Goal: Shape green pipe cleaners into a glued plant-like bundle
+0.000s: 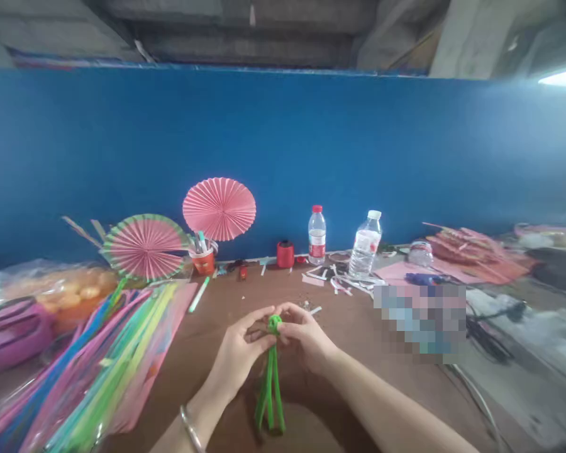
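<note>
Moderate, cool light; glare is thrown by a white lamp (563, 78) at 2 o'clock. Soft shadow is cast on the brown tabletop (193, 377) near 6 o'clock. Outer edges are stretched and smeared, worst at 4 and 8 o'clock; a block at 4 o'clock is pixelated.

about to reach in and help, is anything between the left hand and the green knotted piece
Nothing visible stands between: the left hand's fingers are already at the green knotted piece, across from the right hand.
</note>
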### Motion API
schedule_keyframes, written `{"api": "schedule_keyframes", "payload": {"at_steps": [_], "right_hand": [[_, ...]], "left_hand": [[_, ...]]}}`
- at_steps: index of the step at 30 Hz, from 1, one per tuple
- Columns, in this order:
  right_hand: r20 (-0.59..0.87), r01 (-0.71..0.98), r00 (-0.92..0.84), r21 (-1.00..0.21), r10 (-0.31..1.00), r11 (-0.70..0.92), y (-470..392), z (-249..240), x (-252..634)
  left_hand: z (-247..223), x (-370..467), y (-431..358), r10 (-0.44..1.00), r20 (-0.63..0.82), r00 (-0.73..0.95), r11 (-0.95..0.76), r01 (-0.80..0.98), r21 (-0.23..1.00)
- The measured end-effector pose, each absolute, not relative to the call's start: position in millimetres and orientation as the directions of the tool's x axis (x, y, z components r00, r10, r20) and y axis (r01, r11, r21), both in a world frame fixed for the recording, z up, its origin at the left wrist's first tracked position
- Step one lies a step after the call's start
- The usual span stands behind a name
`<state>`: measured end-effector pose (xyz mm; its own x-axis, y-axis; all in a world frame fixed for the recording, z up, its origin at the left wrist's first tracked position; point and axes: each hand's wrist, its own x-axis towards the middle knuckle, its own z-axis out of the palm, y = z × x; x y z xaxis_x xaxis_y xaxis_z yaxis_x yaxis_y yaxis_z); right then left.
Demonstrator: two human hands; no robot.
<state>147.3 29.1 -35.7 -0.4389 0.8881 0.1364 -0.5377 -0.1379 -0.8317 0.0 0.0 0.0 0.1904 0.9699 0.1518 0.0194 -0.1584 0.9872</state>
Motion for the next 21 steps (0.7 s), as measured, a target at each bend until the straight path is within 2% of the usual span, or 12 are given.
{"api": "schedule_keyframes", "payload": {"at_steps": [4,10,21], "right_hand": [[0.118,-0.538,-0.454,-0.826,0.883,-0.166,28.1,-32.4,150.8],[0.150,-0.520,-0.387,-0.850,0.910,-0.081,27.2,-30.6,151.8],[0.152,-0.542,-0.323,-0.839,0.934,-0.051,24.3,-27.7,147.2]], "left_hand": [[5.8,2.2,-3.0,0.965,0.165,0.202,-0.182,0.068,0.981],[3.8,2.3,-3.1,0.976,0.126,0.177,-0.134,0.031,0.991],[2.0,2.9,-3.2,0.974,0.153,0.166,-0.165,0.057,0.985]]}}
